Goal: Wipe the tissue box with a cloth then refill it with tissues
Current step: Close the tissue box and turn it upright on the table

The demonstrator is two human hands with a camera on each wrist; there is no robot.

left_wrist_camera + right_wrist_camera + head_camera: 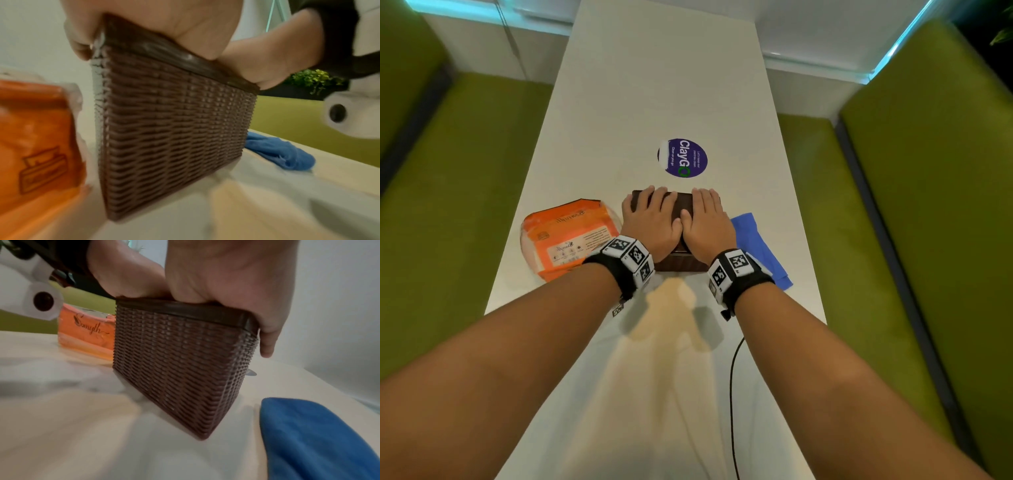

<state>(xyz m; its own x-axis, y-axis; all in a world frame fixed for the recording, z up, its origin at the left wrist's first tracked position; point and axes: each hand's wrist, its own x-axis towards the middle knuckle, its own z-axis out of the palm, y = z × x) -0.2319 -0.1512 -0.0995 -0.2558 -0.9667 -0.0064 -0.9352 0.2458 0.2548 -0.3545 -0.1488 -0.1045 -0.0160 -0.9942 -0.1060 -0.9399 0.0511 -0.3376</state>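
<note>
A brown woven tissue box [681,264] with its smooth dark lid on stands on the white table [654,85]. My left hand [650,219] and right hand [705,219] lie side by side flat on the lid, fingers straight and pointing away from me, pressing down. In the left wrist view the palm [164,19] sits on the lid above the box's woven side [164,129]. The right wrist view shows my right hand [226,272] on the lid, fingertips hanging over its far edge. An orange pack of tissues [566,236] lies left of the box, and a blue cloth [756,243] lies right of it.
A round purple sticker [682,158] marks the table beyond the box. A black cable [732,394] runs along the table's near right side. Green upholstered benches [928,205] flank the table on both sides.
</note>
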